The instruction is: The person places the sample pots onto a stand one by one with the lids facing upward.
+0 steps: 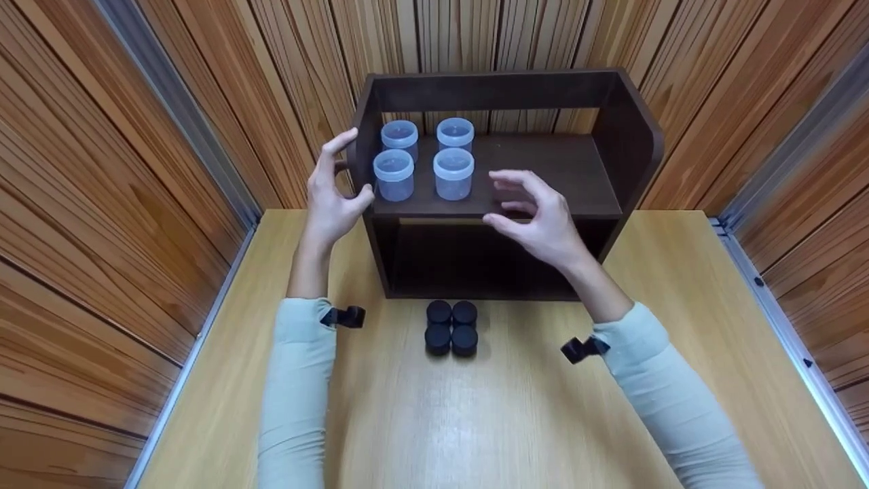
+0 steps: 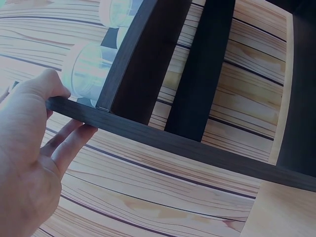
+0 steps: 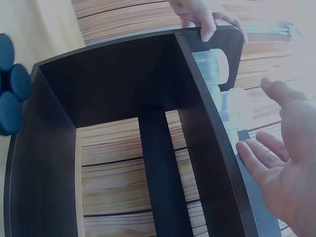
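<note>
Several translucent plastic jars with screw lids stand in two rows on the upper board of a dark brown two-tier shelf (image 1: 543, 173). My left hand (image 1: 334, 207) grips the shelf's left side panel, thumb on the inner side by the front left jar (image 1: 394, 176) and fingers around the outside. The left wrist view shows that panel (image 2: 148, 138) between thumb and fingers. My right hand (image 1: 543, 221) hovers just right of the front right jar (image 1: 453, 175), its fingers loosely bent and parted from the thumb. Nothing lies between them; the right wrist view shows this hand (image 3: 291, 153) beside the jars.
Several black round lidded containers (image 1: 451, 329) sit in a tight square block on the wooden table (image 1: 502, 421), before the shelf. The shelf's lower compartment (image 1: 475, 261) opens toward me. Wood-patterned walls (image 1: 115, 204) rise behind and at both sides, with metal rails along the table's edges.
</note>
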`<move>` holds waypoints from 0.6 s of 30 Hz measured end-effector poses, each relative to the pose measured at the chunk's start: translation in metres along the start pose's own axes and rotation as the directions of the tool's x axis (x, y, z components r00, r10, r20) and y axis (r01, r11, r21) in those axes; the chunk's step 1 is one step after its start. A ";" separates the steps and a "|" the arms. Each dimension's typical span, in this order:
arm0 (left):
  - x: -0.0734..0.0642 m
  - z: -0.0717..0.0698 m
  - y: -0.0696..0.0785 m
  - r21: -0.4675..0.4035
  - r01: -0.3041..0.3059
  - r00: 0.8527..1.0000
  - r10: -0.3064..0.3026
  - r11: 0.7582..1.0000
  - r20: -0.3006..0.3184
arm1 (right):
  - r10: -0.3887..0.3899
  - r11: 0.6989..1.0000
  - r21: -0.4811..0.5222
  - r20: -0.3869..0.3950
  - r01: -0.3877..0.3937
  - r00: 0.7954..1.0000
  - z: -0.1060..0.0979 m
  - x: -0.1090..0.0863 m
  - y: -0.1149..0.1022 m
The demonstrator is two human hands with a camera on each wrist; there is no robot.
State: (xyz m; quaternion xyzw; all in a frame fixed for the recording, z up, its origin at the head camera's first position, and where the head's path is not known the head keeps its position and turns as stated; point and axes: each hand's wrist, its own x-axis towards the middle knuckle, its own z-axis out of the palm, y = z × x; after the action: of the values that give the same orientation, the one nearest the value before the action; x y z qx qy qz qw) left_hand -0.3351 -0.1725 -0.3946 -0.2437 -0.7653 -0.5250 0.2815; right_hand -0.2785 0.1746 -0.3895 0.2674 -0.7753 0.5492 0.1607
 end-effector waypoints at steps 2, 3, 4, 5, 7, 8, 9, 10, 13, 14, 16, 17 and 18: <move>0.000 0.000 0.000 -0.001 -0.002 1.000 0.002 1.000 0.000 | -0.037 0.999 -0.023 0.005 0.037 0.999 -0.002 -0.006 0.000; 0.000 0.000 -0.001 -0.001 -0.003 1.000 0.003 1.000 -0.001 | -0.057 0.998 -0.035 0.006 0.057 0.998 -0.002 -0.009 0.000; 0.000 0.000 -0.001 -0.001 -0.004 1.000 0.004 1.000 0.001 | -0.076 0.996 -0.045 0.009 0.077 0.997 -0.003 -0.012 -0.001; 0.000 0.000 -0.001 -0.001 -0.005 1.000 0.005 1.000 -0.001 | -0.094 0.994 -0.053 0.010 0.094 0.996 -0.003 -0.015 -0.001; 0.000 0.000 -0.001 -0.001 -0.005 1.000 0.005 1.000 0.001 | -0.129 0.990 -0.062 0.017 0.130 0.992 -0.003 -0.022 0.000; 0.000 0.000 -0.001 0.000 -0.004 1.000 0.004 1.000 0.002 | -0.145 0.987 -0.064 0.022 0.146 0.989 -0.003 -0.025 0.000; 0.000 0.000 -0.001 0.001 -0.003 1.000 0.003 1.000 0.004 | -0.161 0.984 -0.067 0.030 0.163 0.987 -0.003 -0.029 0.001; 0.000 0.000 -0.001 0.002 -0.002 1.000 0.002 1.000 0.004 | -0.175 0.982 -0.072 0.038 0.177 0.984 -0.002 -0.032 0.001; 0.000 0.000 -0.001 0.006 0.000 1.000 0.000 1.000 0.007 | -0.207 0.972 -0.098 0.070 0.213 0.976 -0.001 -0.043 0.005; 0.000 0.000 -0.001 0.007 -0.001 1.000 0.001 1.000 0.007 | -0.214 0.969 -0.107 0.081 0.222 0.973 0.000 -0.046 0.007; 0.000 -0.001 -0.001 0.007 -0.003 1.000 0.003 1.000 0.006 | -0.220 0.965 -0.126 0.099 0.231 0.971 0.001 -0.053 0.011; 0.000 -0.001 -0.001 0.007 -0.003 1.000 0.003 1.000 0.006 | -0.218 0.964 -0.132 0.108 0.231 0.970 0.002 -0.056 0.013; 0.000 -0.001 -0.001 0.007 -0.004 1.000 0.004 1.000 0.006 | -0.213 0.964 -0.138 0.116 0.228 0.970 0.003 -0.059 0.016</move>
State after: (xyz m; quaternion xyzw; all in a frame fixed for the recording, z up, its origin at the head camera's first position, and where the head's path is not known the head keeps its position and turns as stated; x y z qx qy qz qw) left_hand -0.3355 -0.1734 -0.3949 -0.2459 -0.7674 -0.5211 0.2812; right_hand -0.2399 0.1903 -0.4348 0.3665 -0.7870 0.4536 0.2015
